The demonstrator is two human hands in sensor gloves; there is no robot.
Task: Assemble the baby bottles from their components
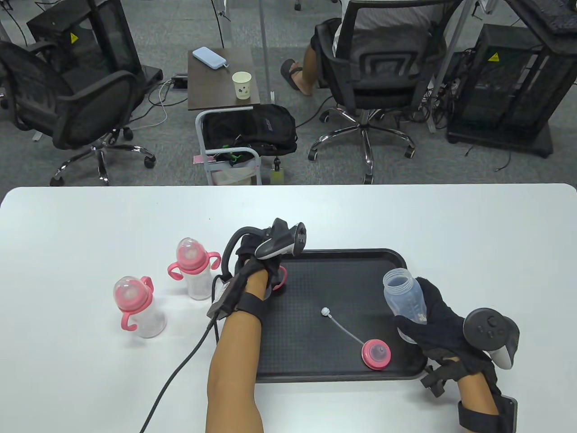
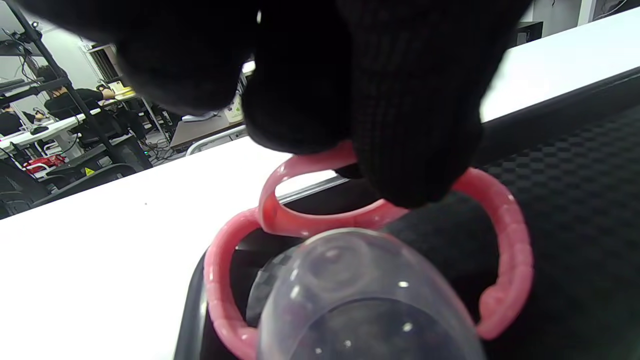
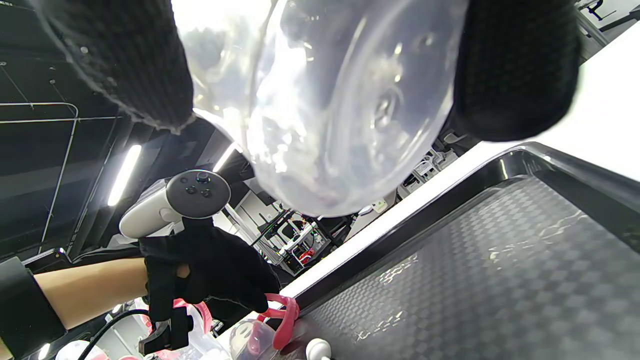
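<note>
Right now the right hand (image 1: 439,322) grips the clear bottle (image 1: 404,300) above the tray (image 1: 333,367), mouth tilted up-left; across it, the left hand (image 1: 252,266) pinches the pink handle ring (image 2: 370,220) at the tray's left edge.

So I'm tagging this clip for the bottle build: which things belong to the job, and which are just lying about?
Job:
- open bottle in right hand
- pink handle ring pinched by left hand
- clear cap
- straw
- pink nipple collar
- tray
- two finished bottles

Lying about:
- paper cup
- power bank
- backpack
</note>
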